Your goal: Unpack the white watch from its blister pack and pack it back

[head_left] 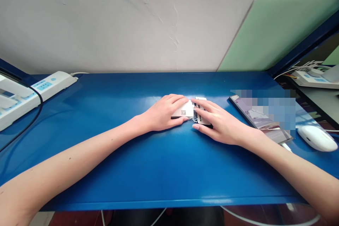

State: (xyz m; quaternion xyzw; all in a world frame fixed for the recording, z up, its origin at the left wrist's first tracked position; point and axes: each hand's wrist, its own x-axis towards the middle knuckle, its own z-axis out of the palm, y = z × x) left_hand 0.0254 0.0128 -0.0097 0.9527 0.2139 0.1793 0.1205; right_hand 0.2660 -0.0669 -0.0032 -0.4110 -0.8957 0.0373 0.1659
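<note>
Both of my hands rest at the middle of the blue table. My left hand [168,111] is closed round a small flat white piece with a printed QR code [186,110], thumb along its near edge and fingers over its far edge. Just right of it, my right hand [212,116] grips a second white piece with dark slots [201,118], its fingers across the top and the thumb at the near side. A narrow patch of blue-and-white pattern shows between the two pieces. Whether they are joined, I cannot tell; the fingers cover much of both.
A phone [243,107] lies to the right on the blue table [119,176], partly blurred, with a white mouse [317,137] beyond it. A white power strip [57,81] and a black cable [39,107] are at left. Another power strip [315,79] sits far right. A wall [119,31] stands behind.
</note>
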